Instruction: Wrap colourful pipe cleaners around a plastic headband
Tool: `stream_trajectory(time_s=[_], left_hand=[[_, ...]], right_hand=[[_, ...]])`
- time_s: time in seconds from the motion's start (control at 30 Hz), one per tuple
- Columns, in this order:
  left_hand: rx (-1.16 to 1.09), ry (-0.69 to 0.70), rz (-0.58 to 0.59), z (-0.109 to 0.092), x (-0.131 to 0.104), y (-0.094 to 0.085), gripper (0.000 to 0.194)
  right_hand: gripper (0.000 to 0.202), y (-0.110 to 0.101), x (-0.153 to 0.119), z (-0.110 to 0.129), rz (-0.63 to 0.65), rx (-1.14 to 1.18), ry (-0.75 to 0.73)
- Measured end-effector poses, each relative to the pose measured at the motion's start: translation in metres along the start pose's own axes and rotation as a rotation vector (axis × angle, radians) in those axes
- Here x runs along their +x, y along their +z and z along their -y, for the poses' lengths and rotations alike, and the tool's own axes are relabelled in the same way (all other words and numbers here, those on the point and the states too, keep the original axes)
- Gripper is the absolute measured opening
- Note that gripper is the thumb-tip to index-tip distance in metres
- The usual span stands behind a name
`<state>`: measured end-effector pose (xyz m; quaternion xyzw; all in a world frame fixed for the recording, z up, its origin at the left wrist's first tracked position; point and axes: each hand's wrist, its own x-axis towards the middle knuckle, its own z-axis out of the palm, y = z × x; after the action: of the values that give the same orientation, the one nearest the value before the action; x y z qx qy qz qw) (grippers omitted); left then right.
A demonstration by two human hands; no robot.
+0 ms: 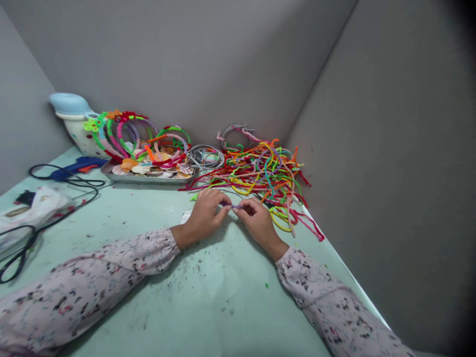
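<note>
Between my two hands is a short purple pipe cleaner point(235, 206), pinched at both sides so that only a little of it shows. My left hand point(208, 212) has thumb and forefinger closed on one end. My right hand point(258, 220) pinches the other end, its fingers curled. Both hands are just above the table, in front of a tangled heap of colourful pipe cleaners point(260, 171). Whether the purple piece is bent or twisted inside my fingers is hidden.
A metal tray point(148, 179) holds shells and fuzzy coloured hoops point(128, 131). Coiled grey wire point(206, 157) lies beside it. A white bottle with a blue lid point(72, 114), a black cable point(35, 233) and a plastic bag point(44, 208) are at the left. Grey walls stand behind and at the right.
</note>
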<state>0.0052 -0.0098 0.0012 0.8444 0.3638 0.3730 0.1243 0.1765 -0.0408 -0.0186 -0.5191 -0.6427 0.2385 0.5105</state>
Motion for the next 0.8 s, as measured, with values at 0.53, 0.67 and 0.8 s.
stream_trajectory(time_s=[0.53,0.67,0.8], left_hand=[[-0.001,-0.006,-0.014,0.0003,0.0001,-0.0003,0.008],[-0.003,0.001,-0.011,0.0002,0.0000,0.0004,0.008],[-0.006,0.013,0.001,0.0002,-0.0012,0.0010,0.007]], right_hand=[[0.014,0.0006,0.0009,0.0019,0.014,0.053,0.020],[0.013,-0.0001,0.0009,-0.0002,0.015,0.055,0.011],[0.013,-0.0017,0.0016,-0.0015,0.026,0.053,0.032]])
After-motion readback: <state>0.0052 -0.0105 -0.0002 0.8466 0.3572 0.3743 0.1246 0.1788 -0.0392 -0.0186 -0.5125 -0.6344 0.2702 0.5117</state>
